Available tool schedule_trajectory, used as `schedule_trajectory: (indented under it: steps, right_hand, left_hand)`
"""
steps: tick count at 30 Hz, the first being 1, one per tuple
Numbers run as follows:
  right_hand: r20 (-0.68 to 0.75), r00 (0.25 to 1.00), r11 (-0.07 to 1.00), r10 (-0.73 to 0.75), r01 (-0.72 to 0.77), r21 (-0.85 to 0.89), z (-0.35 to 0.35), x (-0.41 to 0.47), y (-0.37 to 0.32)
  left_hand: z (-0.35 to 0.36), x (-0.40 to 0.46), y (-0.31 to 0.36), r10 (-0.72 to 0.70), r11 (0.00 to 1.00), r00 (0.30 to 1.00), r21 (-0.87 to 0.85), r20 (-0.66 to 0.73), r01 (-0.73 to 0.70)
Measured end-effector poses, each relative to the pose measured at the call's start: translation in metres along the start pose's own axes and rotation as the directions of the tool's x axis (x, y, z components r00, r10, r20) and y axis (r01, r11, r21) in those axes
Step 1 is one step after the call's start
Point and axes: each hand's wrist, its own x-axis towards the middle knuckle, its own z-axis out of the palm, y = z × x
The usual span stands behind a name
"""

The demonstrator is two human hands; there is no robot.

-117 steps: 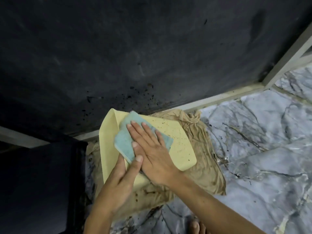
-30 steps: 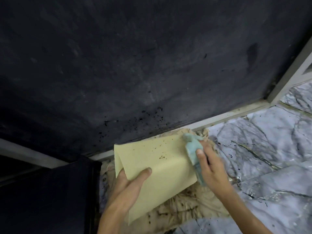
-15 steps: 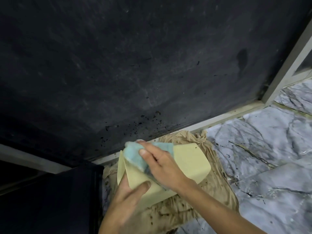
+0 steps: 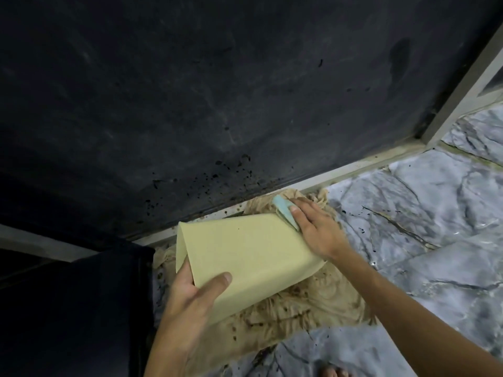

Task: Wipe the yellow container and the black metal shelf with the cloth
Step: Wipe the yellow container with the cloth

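Observation:
The pale yellow container (image 4: 245, 257) lies tilted on its side over a stained tan rag, low in the centre of the head view. My left hand (image 4: 190, 297) grips its near left corner, thumb across the top face. My right hand (image 4: 317, 229) presses a folded light blue cloth (image 4: 284, 210) against the container's far right edge. The black metal shelf (image 4: 190, 91) fills the upper part of the view as a broad dark panel with dirt specks near its lower edge.
A dirty tan rag (image 4: 294, 308) is spread on the grey marble floor (image 4: 422, 240) under the container. A dark block (image 4: 76, 308) stands at the lower left. A pale frame strip (image 4: 353, 167) runs along the shelf's base. A toe (image 4: 333, 372) shows at the bottom.
My right hand has slid the blue cloth from the container's near left end across to its far right edge. My left hand has turned the container flatter.

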Motion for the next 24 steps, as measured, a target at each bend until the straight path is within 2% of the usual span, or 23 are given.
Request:
schedule_trajectory:
  steps: [2, 4, 6, 10, 12, 14, 16, 20, 22, 24]
  right_hand:
    - [-0.020, 0.999, 1.000, 0.027, -0.027, 0.001, 0.002, -0.006, -0.003]
    - [-0.011, 1.000, 0.990, -0.008, 0.006, -0.143, 0.011, -0.020, -0.014]
    - [0.040, 0.993, 0.970, -0.112, 0.118, -0.211, 0.022, -0.037, -0.037]
    - [0.144, 0.943, 0.929, -0.300, 0.323, -0.181, 0.043, -0.058, -0.084]
    - [0.171, 0.918, 0.904, -0.358, 0.387, -0.183, 0.040, -0.058, -0.087]
    - [0.248, 0.856, 0.841, -0.454, 0.504, -0.197, 0.036, -0.060, -0.074]
    - [0.264, 0.810, 0.790, -0.524, 0.578, -0.204, 0.030, -0.060, -0.061]
    - [0.188, 0.900, 0.871, -0.394, 0.430, -0.236, 0.015, -0.044, -0.032]
    - [0.144, 0.933, 0.898, -0.331, 0.358, -0.255, 0.010, -0.033, -0.013]
    - [0.114, 0.947, 0.932, -0.301, 0.317, -0.173, 0.005, -0.024, 0.004]
  left_hand:
    - [0.000, -0.002, -0.001, 0.006, 1.000, 1.000, -0.009, -0.010, -0.006]
    - [-0.001, -0.006, -0.001, 0.009, 1.000, 1.000, -0.008, -0.005, -0.009]
    - [-0.001, -0.009, -0.002, 0.021, 1.000, 1.000, 0.022, -0.010, -0.021]
    - [0.003, -0.013, 0.000, 0.029, 0.999, 0.999, 0.044, 0.023, -0.030]
    - [0.002, -0.017, 0.004, 0.032, 0.998, 0.999, 0.043, 0.039, -0.034]
    - [0.002, -0.018, 0.000, 0.008, 0.999, 0.999, 0.041, 0.047, -0.010]
    - [0.002, -0.015, 0.001, 0.005, 0.999, 0.999, 0.034, 0.042, -0.007]
    - [-0.001, -0.017, 0.003, -0.028, 1.000, 0.999, -0.005, -0.016, 0.028]
    - [-0.006, -0.017, -0.002, -0.118, 0.993, 0.992, -0.025, -0.050, 0.117]
    - [-0.012, -0.015, 0.002, -0.242, 0.970, 0.970, -0.025, -0.014, 0.242]
